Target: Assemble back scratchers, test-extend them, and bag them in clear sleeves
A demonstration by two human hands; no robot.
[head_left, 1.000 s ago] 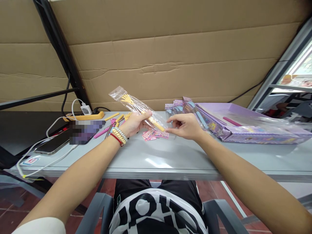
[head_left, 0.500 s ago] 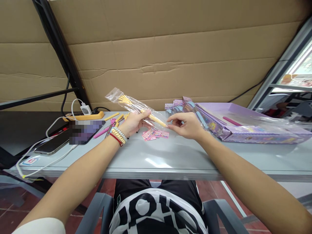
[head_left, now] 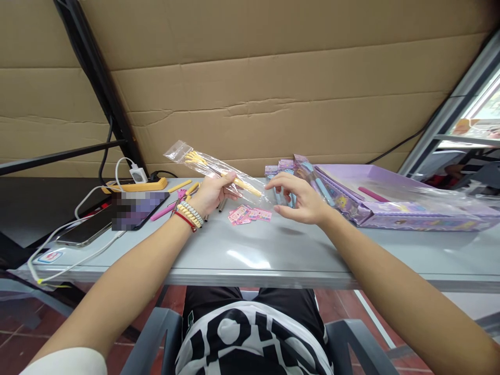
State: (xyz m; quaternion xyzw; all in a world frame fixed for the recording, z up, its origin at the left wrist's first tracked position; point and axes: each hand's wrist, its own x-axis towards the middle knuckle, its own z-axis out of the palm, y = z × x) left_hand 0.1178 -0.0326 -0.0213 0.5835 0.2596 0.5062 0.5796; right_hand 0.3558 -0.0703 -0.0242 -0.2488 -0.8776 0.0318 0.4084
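Observation:
My left hand [head_left: 213, 197] is closed around the middle of a clear plastic bag [head_left: 177, 151], thumb on top. Inside the bag lies a yellow back scratcher [head_left: 248, 185] with a hand-shaped head, slanting down to the right. My right hand [head_left: 300, 199] hovers by the bag's right end, thumb and fingers apart; whether a fingertip brushes the plastic I cannot tell. Small pink printed cards [head_left: 246, 214] lie on the table beneath. Left of my left hand are loose yellow handles [head_left: 179, 186] and a pink back scratcher [head_left: 163, 211], partly covered by the wrist.
At the right stands a purple tray box [head_left: 410, 221] with plastic film and a pink stick [head_left: 372, 194]. Bagged blue back scratchers [head_left: 322, 190] lean against it. Phones [head_left: 84, 229], white cables and a yellow power strip [head_left: 156, 185] occupy the left. Cardboard [head_left: 273, 78] walls the back.
My right hand has let go of the bag's right end, its fingers spreading apart. The bag with the back scratcher has shifted slightly left in my left hand.

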